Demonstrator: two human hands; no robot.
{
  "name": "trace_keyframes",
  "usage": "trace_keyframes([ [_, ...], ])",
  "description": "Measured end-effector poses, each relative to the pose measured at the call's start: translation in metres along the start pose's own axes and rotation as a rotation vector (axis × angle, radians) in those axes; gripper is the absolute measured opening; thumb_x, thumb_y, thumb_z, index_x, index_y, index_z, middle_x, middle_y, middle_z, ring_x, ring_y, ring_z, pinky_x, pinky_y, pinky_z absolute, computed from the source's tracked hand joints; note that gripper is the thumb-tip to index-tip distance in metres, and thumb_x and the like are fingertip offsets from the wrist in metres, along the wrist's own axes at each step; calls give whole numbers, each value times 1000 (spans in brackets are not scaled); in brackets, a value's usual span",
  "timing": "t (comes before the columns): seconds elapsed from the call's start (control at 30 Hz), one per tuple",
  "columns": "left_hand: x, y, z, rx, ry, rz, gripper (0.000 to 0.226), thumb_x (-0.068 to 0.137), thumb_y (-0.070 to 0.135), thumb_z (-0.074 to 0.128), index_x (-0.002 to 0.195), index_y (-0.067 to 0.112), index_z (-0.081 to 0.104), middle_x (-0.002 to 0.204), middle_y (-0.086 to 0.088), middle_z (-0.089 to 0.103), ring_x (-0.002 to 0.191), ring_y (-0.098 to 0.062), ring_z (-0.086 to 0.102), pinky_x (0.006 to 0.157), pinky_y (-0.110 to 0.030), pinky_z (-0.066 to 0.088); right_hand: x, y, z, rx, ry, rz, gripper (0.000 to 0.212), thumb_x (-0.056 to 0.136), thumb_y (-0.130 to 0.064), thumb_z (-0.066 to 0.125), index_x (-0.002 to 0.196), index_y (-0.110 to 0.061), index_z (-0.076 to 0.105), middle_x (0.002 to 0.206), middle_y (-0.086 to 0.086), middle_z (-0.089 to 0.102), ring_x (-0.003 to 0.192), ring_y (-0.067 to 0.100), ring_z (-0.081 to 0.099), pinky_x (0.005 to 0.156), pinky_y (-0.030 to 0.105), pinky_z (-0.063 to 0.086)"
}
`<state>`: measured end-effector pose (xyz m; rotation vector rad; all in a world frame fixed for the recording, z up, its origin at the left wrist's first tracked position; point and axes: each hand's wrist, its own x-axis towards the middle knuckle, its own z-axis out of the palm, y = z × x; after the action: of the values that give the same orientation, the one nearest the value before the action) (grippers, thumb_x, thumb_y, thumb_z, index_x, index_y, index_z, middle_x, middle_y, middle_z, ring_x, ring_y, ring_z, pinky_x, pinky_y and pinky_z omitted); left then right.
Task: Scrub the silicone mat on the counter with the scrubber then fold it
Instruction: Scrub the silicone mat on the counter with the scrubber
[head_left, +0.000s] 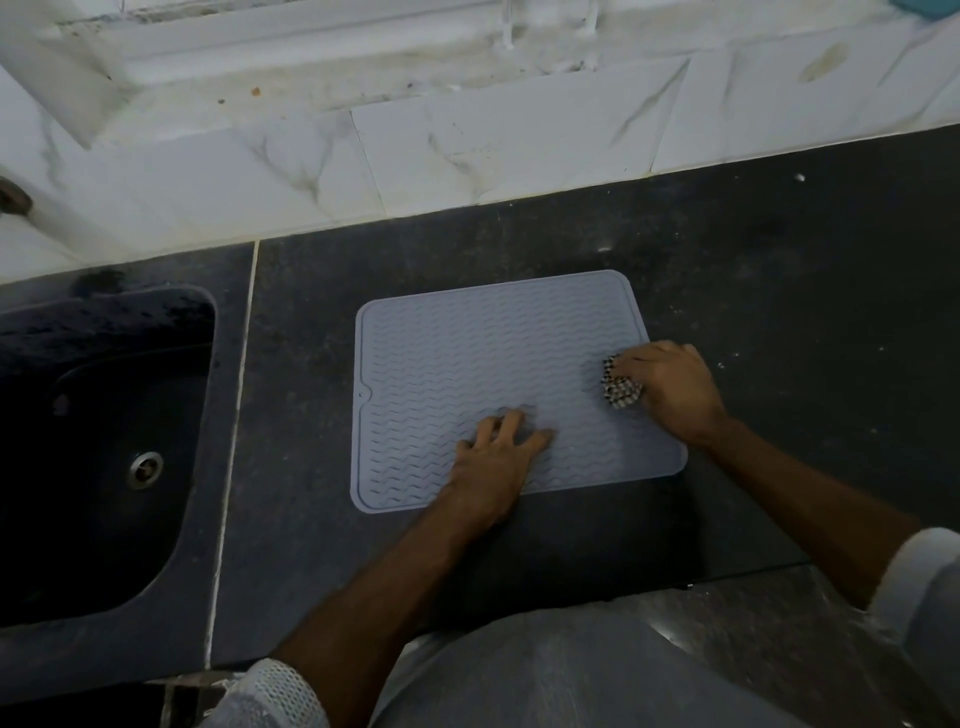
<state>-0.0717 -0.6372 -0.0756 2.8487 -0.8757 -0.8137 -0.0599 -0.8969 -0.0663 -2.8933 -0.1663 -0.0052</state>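
A grey silicone mat (467, 364) with a wavy ribbed surface lies flat on the dark counter (779, 270). My left hand (496, 457) presses on the mat's near middle with its fingers spread and straight. At the mat's right edge my right hand (670, 387) grips a bunched scrubber (619, 389) with a black-and-white checked pattern. The scrubber touches the mat's surface. Most of the scrubber is hidden under my fingers.
A dark sink (93, 447) with a metal drain (145, 469) is set into the counter at the left. A white marbled tile wall (467, 150) runs along the back. The counter's front edge lies close to my body.
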Motion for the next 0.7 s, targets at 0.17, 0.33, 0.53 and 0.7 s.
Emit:
trace_keyframes([
  [0.17, 2, -1, -3, 38, -24, 6, 86, 87, 16, 65, 148, 40, 10, 157, -4, -2, 141, -33, 6, 109, -58, 24, 13, -39, 9, 44, 11, -157, 35, 75, -7, 68, 110, -11, 67, 119, 8, 64, 112, 32, 54, 95, 45, 37],
  [0.33, 2, -1, 0, 17, -8, 7, 85, 87, 16, 64, 149, 40, 10, 157, -4, -2, 141, -33, 6, 109, -59, 22, -11, 1, 4, -16, -39, -89, 35, 75, -18, 71, 109, -18, 66, 123, 3, 62, 116, 27, 51, 93, 43, 36],
  [0.53, 3, -2, 4, 10, 17, 20, 84, 86, 17, 64, 148, 40, 11, 156, -4, -1, 141, -34, 6, 108, -59, 22, -8, 2, -1, 25, -6, -9, 33, 79, -15, 68, 112, -14, 66, 122, 6, 62, 116, 28, 50, 93, 42, 35],
  [0.7, 6, -4, 6, 41, 9, 17, 90, 84, 22, 68, 147, 43, 6, 155, -2, -1, 139, -34, 9, 105, -59, 26, 5, -57, 17, 143, 90, -159, 33, 74, -6, 68, 107, -9, 68, 114, 10, 66, 106, 32, 57, 93, 45, 43],
])
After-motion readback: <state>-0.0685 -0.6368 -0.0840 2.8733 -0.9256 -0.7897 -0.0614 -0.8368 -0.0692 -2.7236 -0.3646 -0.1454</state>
